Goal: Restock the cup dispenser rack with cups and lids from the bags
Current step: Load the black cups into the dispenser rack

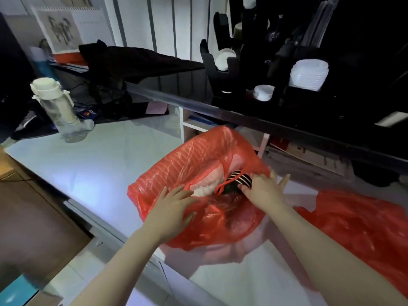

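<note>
A red plastic bag (187, 164) lies open on the white counter (92, 164). Inside it I see a white stack of lids or cups (206, 186) and a black stack with pale stripes (237, 181). My left hand (174, 208) presses flat on the bag's near side, fingers spread. My right hand (263, 188) reaches into the bag's mouth and grips the black striped stack. The black cup dispenser rack (249, 69) stands on the dark shelf at the upper right, with white lids (309, 74) and white cups (224, 59) in its slots.
A second red bag (362, 226) lies crumpled at the right. A clear water bottle (58, 109) with a white cap stands at the left back. Dark cloth (123, 69) drapes over the shelf's left end. Below the counter's left edge is a brown surface (33, 221).
</note>
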`<control>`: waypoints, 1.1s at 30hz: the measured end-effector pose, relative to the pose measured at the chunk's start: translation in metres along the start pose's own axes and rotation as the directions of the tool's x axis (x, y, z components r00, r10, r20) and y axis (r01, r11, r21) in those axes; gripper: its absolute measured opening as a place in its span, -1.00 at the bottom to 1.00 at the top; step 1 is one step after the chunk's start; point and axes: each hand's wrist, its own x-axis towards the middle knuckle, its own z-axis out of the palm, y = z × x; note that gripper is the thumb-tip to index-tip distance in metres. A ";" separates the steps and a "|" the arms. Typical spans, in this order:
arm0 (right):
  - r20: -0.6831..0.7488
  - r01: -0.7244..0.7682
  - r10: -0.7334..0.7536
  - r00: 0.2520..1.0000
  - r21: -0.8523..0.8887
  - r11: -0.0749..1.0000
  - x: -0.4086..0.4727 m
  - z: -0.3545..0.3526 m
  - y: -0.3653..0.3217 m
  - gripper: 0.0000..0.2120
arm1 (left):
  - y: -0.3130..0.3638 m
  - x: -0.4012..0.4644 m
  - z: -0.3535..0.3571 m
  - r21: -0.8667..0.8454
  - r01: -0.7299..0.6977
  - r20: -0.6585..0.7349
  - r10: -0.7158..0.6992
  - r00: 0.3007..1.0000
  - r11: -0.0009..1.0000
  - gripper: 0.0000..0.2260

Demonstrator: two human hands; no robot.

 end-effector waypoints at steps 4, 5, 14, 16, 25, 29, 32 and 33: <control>0.030 -0.081 0.080 0.996 0.019 0.997 0.000 0.000 -0.009 -0.53 | -0.012 0.002 0.003 0.034 -0.031 0.044 0.030 0.999 0.999 -0.59; 0.012 -0.098 0.098 0.995 0.015 0.995 -0.001 -0.003 -0.011 -0.50 | -0.013 0.004 0.003 0.023 -0.041 0.037 0.040 0.998 0.999 -0.59; -0.110 0.032 -0.013 0.994 0.174 0.984 -0.030 -0.031 -0.017 -0.56 | -0.010 0.025 -0.013 -0.120 -0.108 -0.126 0.093 0.988 0.987 -0.66; -0.194 0.056 -0.012 0.981 0.227 0.972 -0.035 -0.041 -0.014 -0.60 | -0.007 0.032 -0.017 -0.171 -0.118 -0.152 0.092 0.984 0.978 -0.67; -0.207 0.099 0.099 0.973 0.767 0.634 -0.051 -0.100 0.004 -0.70 | 0.019 0.068 -0.044 -0.448 -0.157 -0.268 0.035 0.963 0.880 -0.51; -0.254 0.159 0.106 0.961 0.826 0.540 -0.056 -0.114 0.005 -0.72 | 0.033 0.072 -0.056 -0.577 -0.193 -0.236 0.064 0.970 0.794 -0.56; -0.351 0.242 0.090 0.932 0.787 0.568 -0.056 -0.124 0.004 -0.73 | 0.041 0.076 -0.060 -0.648 -0.190 -0.207 0.069 0.976 0.737 -0.46; -0.369 0.271 0.075 0.926 0.791 0.549 -0.056 -0.128 0.003 -0.72 | 0.043 0.078 -0.062 -0.662 -0.192 -0.209 0.067 0.976 0.724 -0.45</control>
